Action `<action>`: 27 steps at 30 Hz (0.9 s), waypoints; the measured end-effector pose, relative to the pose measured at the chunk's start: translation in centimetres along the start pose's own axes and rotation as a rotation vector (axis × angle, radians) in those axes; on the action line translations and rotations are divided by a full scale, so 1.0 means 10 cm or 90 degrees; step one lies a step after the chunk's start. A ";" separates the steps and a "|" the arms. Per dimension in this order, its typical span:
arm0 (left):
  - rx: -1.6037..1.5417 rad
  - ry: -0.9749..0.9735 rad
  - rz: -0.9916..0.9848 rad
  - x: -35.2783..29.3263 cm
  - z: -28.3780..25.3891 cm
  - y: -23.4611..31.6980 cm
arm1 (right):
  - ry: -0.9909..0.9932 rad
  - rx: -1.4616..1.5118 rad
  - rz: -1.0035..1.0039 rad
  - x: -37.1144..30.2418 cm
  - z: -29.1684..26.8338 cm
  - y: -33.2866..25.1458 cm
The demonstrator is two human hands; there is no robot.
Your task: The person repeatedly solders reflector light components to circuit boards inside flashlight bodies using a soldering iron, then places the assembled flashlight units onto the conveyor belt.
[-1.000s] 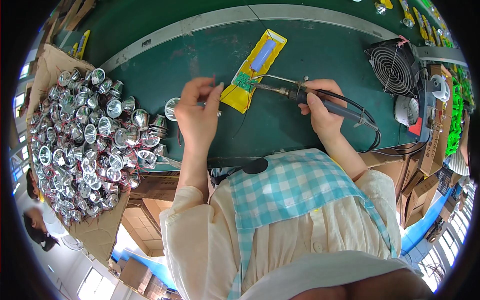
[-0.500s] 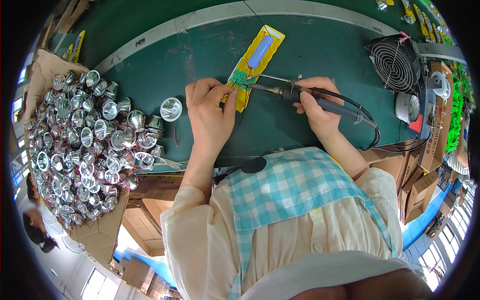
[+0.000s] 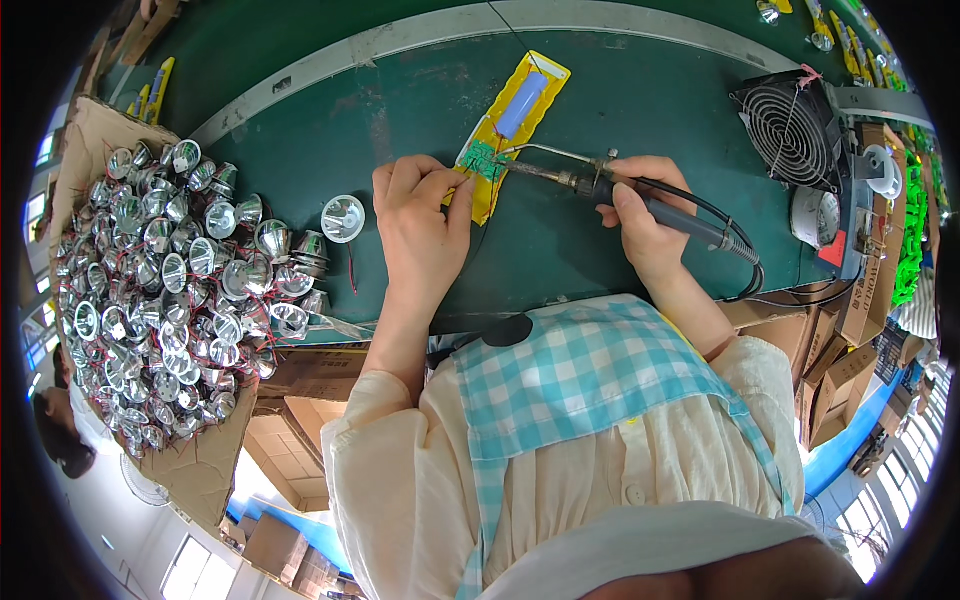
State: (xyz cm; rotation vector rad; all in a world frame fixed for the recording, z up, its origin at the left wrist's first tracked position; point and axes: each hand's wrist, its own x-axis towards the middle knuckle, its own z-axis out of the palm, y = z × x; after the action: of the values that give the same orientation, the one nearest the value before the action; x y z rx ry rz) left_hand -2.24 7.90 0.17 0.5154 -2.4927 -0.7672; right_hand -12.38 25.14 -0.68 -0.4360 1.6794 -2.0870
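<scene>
A yellow plastic housing [image 3: 551, 84] lies slantwise on the bench, holding a blue cylindrical battery [image 3: 522, 106] and a small green circuit board [image 3: 480, 158]. My right hand [image 3: 645, 215] is closed around the dark handle of a soldering iron [image 3: 668, 211]. Its tip, with a thin curved metal tube above it, points at the board's right edge; whether they touch is unclear. Beside the board's lower left, my left hand [image 3: 420, 212] is closed in a pinch against the housing. What sits between those fingertips is too small to tell.
On the left, a cardboard box [image 3: 215, 490] is heaped with silvery reflector cups [image 3: 160, 290] with red wires. One separate reflector cup [image 3: 343, 218] lies near my left hand. A black fan [image 3: 790, 130] and a round whitish container [image 3: 815, 216] stand on the right.
My right hand and the soldering iron have shifted slightly right, the tip drawing a little up and back along the board. My left hand has stayed nearly still.
</scene>
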 end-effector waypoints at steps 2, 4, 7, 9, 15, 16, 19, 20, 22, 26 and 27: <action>0.000 0.001 -0.004 0.00 0.00 -0.01 | -0.014 0.003 -0.012 0.00 0.00 0.01; 0.013 -0.019 0.018 -0.01 -0.01 -0.04 | -0.010 0.003 -0.006 0.00 0.01 -0.01; -0.011 0.003 0.023 0.01 0.00 -0.02 | -0.006 0.010 -0.016 0.02 -0.02 0.00; 0.053 -0.031 0.009 0.05 -0.04 0.10 | -0.004 0.018 -0.035 0.04 -0.05 -0.01; 0.127 -0.058 0.008 0.36 0.00 -0.13 | 0.020 0.076 -0.089 0.10 -0.14 -0.06; 0.138 -0.068 -0.044 0.60 0.02 -0.15 | 0.042 0.080 -0.091 0.11 -0.18 -0.08; 0.230 -0.035 -0.196 1.45 0.01 -0.25 | 0.067 0.102 -0.106 0.09 -0.22 -0.17; 0.250 -0.053 -0.249 1.77 0.05 -0.32 | 0.069 0.106 -0.115 0.08 -0.24 -0.18; 0.315 -0.068 -0.295 2.28 0.15 -0.38 | 0.088 0.122 -0.135 0.08 -0.28 -0.17; 0.313 -0.060 -0.356 2.73 0.32 -0.89 | 0.129 0.129 -0.124 0.12 -0.30 -0.14; 0.330 -0.037 -0.344 2.76 0.31 -0.90 | 0.137 0.132 -0.122 0.12 -0.31 -0.14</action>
State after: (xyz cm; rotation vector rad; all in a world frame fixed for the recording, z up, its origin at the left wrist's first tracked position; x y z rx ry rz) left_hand -24.49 -10.92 1.58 1.4040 -2.6247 -0.2961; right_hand -15.15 27.41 -0.06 -0.3268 1.5626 -2.4968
